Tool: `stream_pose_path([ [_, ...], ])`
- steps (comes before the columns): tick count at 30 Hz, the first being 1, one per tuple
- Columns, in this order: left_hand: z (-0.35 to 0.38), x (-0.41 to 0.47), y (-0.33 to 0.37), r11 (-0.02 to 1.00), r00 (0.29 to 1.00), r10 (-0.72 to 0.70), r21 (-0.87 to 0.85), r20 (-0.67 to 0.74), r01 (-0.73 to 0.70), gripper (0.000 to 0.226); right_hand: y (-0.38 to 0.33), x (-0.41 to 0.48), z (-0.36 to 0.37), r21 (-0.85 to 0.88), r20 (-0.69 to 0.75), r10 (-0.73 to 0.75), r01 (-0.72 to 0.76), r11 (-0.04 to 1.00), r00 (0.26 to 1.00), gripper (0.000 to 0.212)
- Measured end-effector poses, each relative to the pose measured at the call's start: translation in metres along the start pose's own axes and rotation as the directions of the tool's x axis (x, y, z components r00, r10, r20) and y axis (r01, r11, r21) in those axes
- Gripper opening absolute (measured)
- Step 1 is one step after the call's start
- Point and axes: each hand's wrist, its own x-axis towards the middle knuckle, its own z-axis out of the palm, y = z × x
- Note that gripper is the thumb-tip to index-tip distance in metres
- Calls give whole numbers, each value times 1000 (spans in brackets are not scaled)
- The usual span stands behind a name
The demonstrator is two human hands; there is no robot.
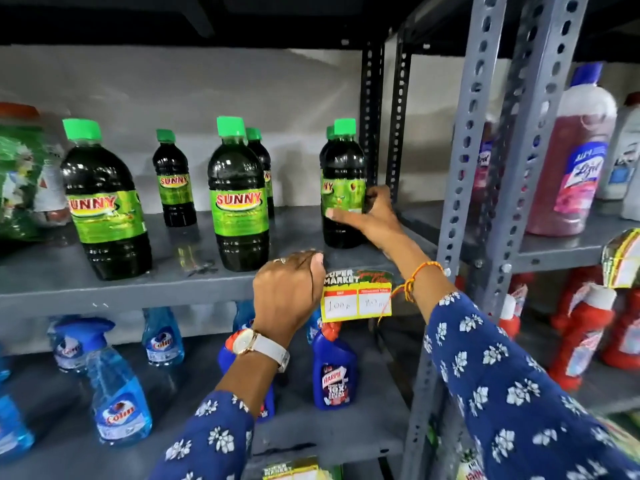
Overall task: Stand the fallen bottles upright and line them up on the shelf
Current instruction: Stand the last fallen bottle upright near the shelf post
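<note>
Dark bottles with green caps and green "SUNNY" labels stand upright on the grey metal shelf [166, 282]. One front bottle [104, 202] is at the left and another [239, 199] in the middle, with smaller-looking ones [173, 181] behind. My right hand [372, 216] wraps around the lower part of the rightmost bottle [343, 168], which stands upright near the shelf's right post. My left hand [287, 289] rests closed on the shelf's front edge and holds nothing. No bottle lies on its side in view.
A price tag [356, 299] hangs on the shelf edge between my hands. Blue spray bottles [117, 386] and a Harpic bottle [334, 372] fill the shelf below. A perforated post [464, 161] separates a neighbouring rack with a pink Lizol bottle [578, 161] and red bottles [581, 337].
</note>
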Motion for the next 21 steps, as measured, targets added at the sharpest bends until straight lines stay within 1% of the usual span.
stream_pose_path([
  [3,1,-5,2,1000,1000,-14,-8,-4,14,39,8,-1,1,-35,-7,4,-4,999,1000,62],
  [5,3,-10,5,1000,1000,-3,-30,9,3,39,12,-1,-2,-8,7,31,-31,999,999,53],
  [7,7,-13,6,998,1000,10,-62,21,-9,39,16,-2,-4,9,24,53,-53,999,998,56],
  [10,8,-14,2,997,999,-1,-83,41,4,39,17,-3,1,-13,6,52,-52,999,999,72],
  [11,7,-14,2,996,999,-2,-87,42,6,38,16,-3,2,-24,-3,44,-44,999,999,69],
  [13,7,-14,2,995,999,3,-95,45,1,38,14,-5,1,-22,-7,43,-43,999,999,58],
  [15,6,-14,2,995,999,11,-100,54,-6,38,12,-7,0,-7,18,48,-48,999,999,53],
  [16,6,-14,2,995,998,14,-97,62,-8,39,12,-6,0,5,27,49,-49,999,998,54],
  [18,6,-14,1,996,997,18,-93,75,-11,39,12,-7,0,12,22,43,-43,999,999,61],
  [20,7,-13,1,995,996,20,-97,85,-12,39,11,-7,1,-20,9,31,-31,999,999,68],
  [21,7,-13,0,995,996,20,-97,89,-12,38,10,-7,1,-36,7,27,-27,999,1000,67],
])
